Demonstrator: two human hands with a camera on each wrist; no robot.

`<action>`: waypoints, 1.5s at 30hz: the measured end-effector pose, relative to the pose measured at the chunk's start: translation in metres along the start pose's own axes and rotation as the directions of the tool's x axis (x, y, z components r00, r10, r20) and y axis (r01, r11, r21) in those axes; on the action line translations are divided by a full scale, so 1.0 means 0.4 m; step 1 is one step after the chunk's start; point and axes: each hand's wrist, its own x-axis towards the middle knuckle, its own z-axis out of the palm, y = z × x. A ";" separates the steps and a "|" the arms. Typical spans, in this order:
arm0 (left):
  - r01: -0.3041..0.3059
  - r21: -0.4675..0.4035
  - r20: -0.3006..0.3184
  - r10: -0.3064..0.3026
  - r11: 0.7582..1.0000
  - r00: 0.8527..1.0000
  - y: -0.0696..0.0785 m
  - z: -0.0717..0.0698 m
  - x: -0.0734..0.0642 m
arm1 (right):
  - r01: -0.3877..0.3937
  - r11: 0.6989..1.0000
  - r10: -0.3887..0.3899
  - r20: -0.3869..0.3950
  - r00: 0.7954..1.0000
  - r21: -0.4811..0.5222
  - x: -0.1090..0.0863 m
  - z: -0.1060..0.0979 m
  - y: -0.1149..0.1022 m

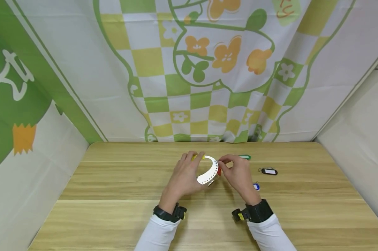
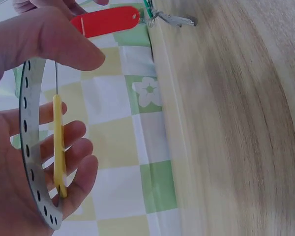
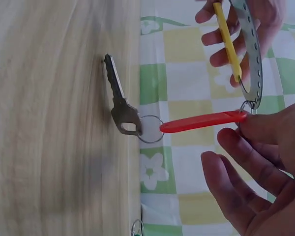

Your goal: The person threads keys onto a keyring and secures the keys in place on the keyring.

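My left hand holds a curved metal plate with a row of holes along its edge. A yellow key tag hangs by the plate, close to the left fingers. At the plate's other end, my right hand pinches the ring end of a red key tag. A silver key dangles from a ring at the tag's far end. The thumb and fingertips partly hide whether the small ring passes through a hole.
To the right on the wooden table lie a black key tag, a blue key tag partly behind the right hand, and a green key tag. A patterned curtain hangs along the back edge.
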 end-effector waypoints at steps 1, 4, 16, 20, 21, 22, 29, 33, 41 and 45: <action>0.000 0.006 -0.008 0.000 1.000 1.000 0.001 0.000 0.000 | -0.017 1.000 0.017 0.000 1.000 0.001 0.000 0.001 -0.001; -0.003 0.014 -0.023 0.003 1.000 1.000 0.002 0.002 0.000 | -0.025 1.000 0.025 -0.007 1.000 0.010 -0.002 0.001 -0.001; -0.038 -0.009 0.055 0.039 0.999 0.998 -0.002 -0.005 -0.002 | 0.225 0.974 -0.225 0.001 0.974 0.027 0.000 -0.017 0.017; -0.025 -0.019 0.032 0.025 1.000 0.999 -0.003 -0.005 -0.001 | 0.081 0.995 -0.083 0.029 0.996 0.056 0.002 -0.013 0.012; -0.022 -0.018 0.021 0.023 1.000 1.000 -0.002 -0.003 0.000 | 0.032 0.997 -0.034 0.040 0.999 0.070 0.003 -0.011 0.012; -0.022 -0.004 0.010 0.022 1.000 1.000 -0.002 -0.001 0.000 | -0.015 0.997 0.011 0.052 0.999 0.080 0.003 -0.010 0.011; -0.014 0.038 -0.025 0.015 0.999 1.000 0.007 0.005 0.001 | -0.149 0.980 0.141 0.067 0.988 0.134 0.003 -0.009 0.008; -0.019 0.054 -0.031 0.021 0.998 0.999 0.006 0.003 0.004 | -0.147 0.980 0.141 0.058 0.988 0.132 0.007 -0.007 0.005; -0.017 0.047 -0.030 0.018 0.999 0.999 0.003 0.003 0.003 | -0.129 0.986 0.123 0.060 0.991 0.109 0.010 -0.004 0.003; -0.014 0.046 -0.023 0.015 0.999 1.000 0.002 0.006 0.000 | -0.129 0.985 0.123 0.064 0.990 0.114 0.004 0.001 0.005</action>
